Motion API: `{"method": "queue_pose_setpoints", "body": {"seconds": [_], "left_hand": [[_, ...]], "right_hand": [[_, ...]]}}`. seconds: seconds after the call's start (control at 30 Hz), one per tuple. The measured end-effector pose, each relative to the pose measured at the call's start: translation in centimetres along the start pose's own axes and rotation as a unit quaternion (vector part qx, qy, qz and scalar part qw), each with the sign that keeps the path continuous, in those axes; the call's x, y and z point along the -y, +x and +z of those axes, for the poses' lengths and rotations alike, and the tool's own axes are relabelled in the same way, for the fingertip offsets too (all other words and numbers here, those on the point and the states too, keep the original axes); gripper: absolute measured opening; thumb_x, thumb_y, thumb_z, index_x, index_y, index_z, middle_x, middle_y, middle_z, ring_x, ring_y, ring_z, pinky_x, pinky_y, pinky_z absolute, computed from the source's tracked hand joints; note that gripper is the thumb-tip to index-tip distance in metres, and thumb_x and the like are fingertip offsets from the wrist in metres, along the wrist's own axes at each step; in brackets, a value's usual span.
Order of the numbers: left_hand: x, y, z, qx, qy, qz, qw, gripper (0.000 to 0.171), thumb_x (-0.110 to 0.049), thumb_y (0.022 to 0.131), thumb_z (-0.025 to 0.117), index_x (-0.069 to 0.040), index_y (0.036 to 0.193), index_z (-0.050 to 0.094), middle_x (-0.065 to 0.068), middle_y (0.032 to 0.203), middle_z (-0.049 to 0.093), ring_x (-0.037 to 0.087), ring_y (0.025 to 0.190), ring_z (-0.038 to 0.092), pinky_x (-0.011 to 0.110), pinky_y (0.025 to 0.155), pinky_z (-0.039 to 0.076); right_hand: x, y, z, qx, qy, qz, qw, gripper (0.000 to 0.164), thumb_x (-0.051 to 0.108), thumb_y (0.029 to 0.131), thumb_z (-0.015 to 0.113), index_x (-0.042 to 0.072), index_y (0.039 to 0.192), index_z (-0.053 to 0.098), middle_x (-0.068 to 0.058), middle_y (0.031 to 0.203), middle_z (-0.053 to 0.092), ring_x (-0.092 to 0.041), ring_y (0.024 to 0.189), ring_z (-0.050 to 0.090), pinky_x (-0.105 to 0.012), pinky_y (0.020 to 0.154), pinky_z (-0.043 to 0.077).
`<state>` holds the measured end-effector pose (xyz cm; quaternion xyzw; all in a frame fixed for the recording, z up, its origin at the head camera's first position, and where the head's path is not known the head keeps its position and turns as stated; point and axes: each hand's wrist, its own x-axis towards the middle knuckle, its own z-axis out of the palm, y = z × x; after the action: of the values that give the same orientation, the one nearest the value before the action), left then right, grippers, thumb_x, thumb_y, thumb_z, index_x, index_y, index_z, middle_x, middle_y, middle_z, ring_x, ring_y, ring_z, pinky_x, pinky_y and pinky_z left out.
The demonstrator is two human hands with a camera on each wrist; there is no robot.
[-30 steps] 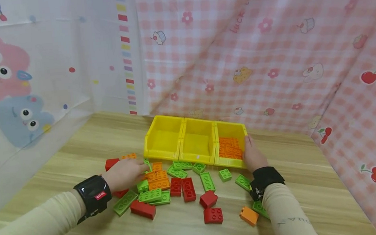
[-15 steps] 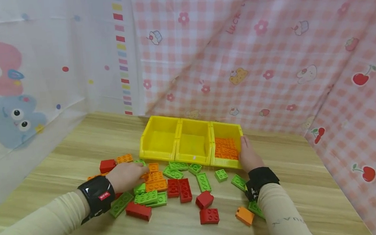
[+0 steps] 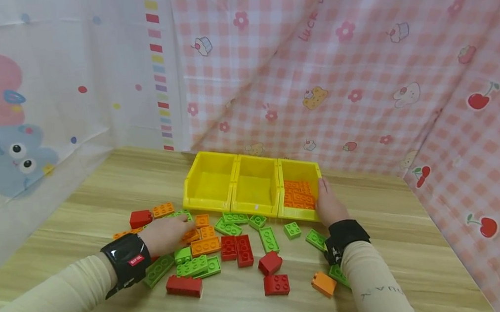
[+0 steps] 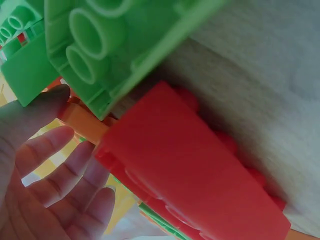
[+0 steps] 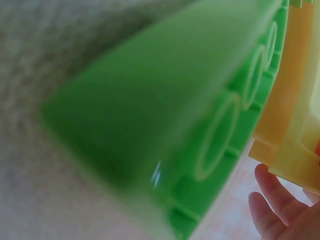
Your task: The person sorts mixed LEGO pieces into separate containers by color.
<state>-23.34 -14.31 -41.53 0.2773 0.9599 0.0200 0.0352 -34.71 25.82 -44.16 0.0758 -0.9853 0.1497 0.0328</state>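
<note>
My left hand [image 3: 167,235] reaches into the pile of toy building bricks. In the left wrist view its thumb and index finger pinch an orange brick [image 4: 84,122], largely hidden there behind a green brick [image 4: 95,45] and a red brick [image 4: 195,170]. Against the outer right side of a yellow three-part bin [image 3: 255,210] rests my right hand [image 3: 332,206], fingers extended along the wall. From the right wrist, fingertips show right at the bin's edge [image 5: 295,182], partly behind a green brick [image 5: 150,100]. Orange bricks [image 3: 299,195] lie in the bin's right compartment.
Green, red and orange bricks lie scattered before the bin, among them a red brick [image 3: 184,286], a green brick [image 3: 268,239] and an orange brick [image 3: 323,284]. Patterned cloth [image 3: 242,67] hangs behind the wooden table [image 3: 380,214].
The head view has shifted slightly, moving the scene left. My left fingers have settled onto an orange brick, which now sits tilted beneath them. The right hand stays at the bin.
</note>
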Motion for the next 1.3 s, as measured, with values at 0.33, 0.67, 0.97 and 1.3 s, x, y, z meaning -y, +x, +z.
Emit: {"method": "queue_pose_setpoints", "body": {"seconds": [0.33,0.67,0.97,1.3], "left_hand": [[-0.8,1.7,-1.1,-0.037,-0.027,0.046,0.9979,0.027,-0.020,0.079,0.074,-0.009,0.100,0.063,-0.003,0.078,0.053,0.014,0.069,0.052,0.031,0.063,0.047],[-3.9,5.4,-3.6,-0.078,-0.012,0.113,0.9905,0.034,-0.015,0.080,0.073,-0.008,0.112,0.063,0.004,0.095,0.063,0.021,0.085,0.056,0.034,0.075,0.048],[-8.8,10.7,-5.6,-0.088,0.048,0.164,0.9814,0.032,-0.018,0.083,0.071,-0.012,0.114,0.065,0.004,0.099,0.064,0.020,0.088,0.057,0.031,0.078,0.047],[-11.8,19.0,-5.7,-0.149,0.075,0.181,0.9693,0.024,-0.017,0.085,0.068,-0.013,0.109,0.067,0.005,0.098,0.064,0.021,0.088,0.056,0.031,0.075,0.047]], "right_hand": [[-1.0,-0.2,-1.1,-0.012,0.004,0.006,1.000,0.058,0.005,0.097,0.040,-0.005,0.146,0.010,-0.022,0.151,0.011,-0.035,0.134,0.026,-0.049,0.102,0.029],[-1.7,-0.2,-1.1,-0.027,-0.001,-0.001,1.000,0.058,0.004,0.095,0.042,-0.006,0.145,0.014,-0.022,0.151,0.015,-0.034,0.134,0.027,-0.047,0.101,0.030],[-1.1,-0.2,-0.3,-0.049,-0.022,-0.009,0.998,0.056,0.004,0.095,0.043,-0.007,0.145,0.019,-0.022,0.149,0.020,-0.033,0.131,0.034,-0.045,0.096,0.037],[-0.2,0.0,0.3,-0.051,0.000,-0.006,0.999,0.054,0.004,0.097,0.041,-0.003,0.146,0.019,-0.019,0.150,0.021,-0.030,0.132,0.032,-0.044,0.099,0.036]]}}
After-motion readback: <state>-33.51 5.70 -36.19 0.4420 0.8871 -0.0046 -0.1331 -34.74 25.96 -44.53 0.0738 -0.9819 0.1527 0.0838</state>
